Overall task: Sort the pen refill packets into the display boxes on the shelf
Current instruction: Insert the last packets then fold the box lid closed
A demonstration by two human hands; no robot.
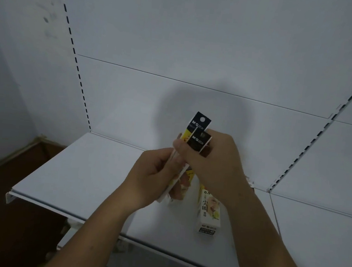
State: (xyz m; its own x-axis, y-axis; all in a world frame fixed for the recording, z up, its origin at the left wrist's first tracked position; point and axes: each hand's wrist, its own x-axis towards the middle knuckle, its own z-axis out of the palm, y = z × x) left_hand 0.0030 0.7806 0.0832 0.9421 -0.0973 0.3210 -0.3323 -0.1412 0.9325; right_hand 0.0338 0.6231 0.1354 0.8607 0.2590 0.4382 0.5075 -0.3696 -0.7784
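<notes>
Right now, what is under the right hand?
A white and yellow display box stands on the shelf. The right hand covers its top, so its inside cannot be seen.

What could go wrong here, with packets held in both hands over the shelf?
1. The packets overlap between left hand and right hand; pulling them apart may loosen the grip and drop one onto the shelf.
2. The box sits under the right hand; lowering that hand could knock it.

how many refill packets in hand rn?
2 show: the rear packet sticking up highest, the front packet overlapping it. Left hand and right hand hold them; more may be hidden in the grip.
</notes>
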